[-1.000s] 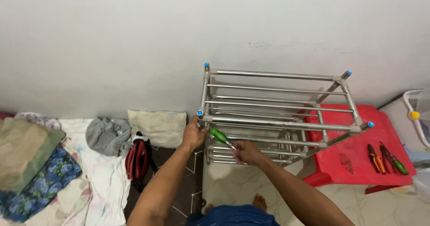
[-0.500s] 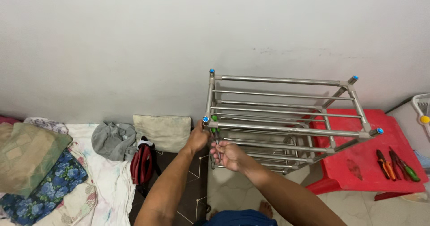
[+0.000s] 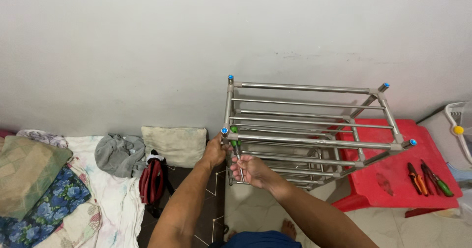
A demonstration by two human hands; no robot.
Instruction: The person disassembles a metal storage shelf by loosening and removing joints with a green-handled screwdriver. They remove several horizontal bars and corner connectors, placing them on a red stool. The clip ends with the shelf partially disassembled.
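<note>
Head view, only one to go on. Steel rack (image 3: 314, 130) against white wall, blue caps on post tops, w/ rails running left to right. Left hand (image 3: 216, 150) clenched round rack's front-left post just under the blue cap (image 3: 224, 130), steadying it. Right hand (image 3: 250, 170) just beside that post, fingers curled round shaft of green-handled screwdriver (image 3: 235, 142); handle up near the cap, tip pointing down, hidden by fingers. Can't tell whether tip sits on a fastener.

Judged step: working the joint at rack's front-left corner, driver being set or turned, rack braced w/ other hand. Next move prob. needs tip seated square in the screw, left grip firm so post doesn't twist, steady pressure along the shaft.

Right of rack: red plastic stool (image 3: 393, 174) partly under it, pliers w/ orange grips (image 3: 418, 178) and more hand tools (image 3: 436, 179) lying on its top. Left of rack: beige cushion (image 3: 174, 144) at wall, grey cloth (image 3: 115, 152), red bag (image 3: 152, 181), floral bedding (image 3: 44, 203) farther off.
</note>
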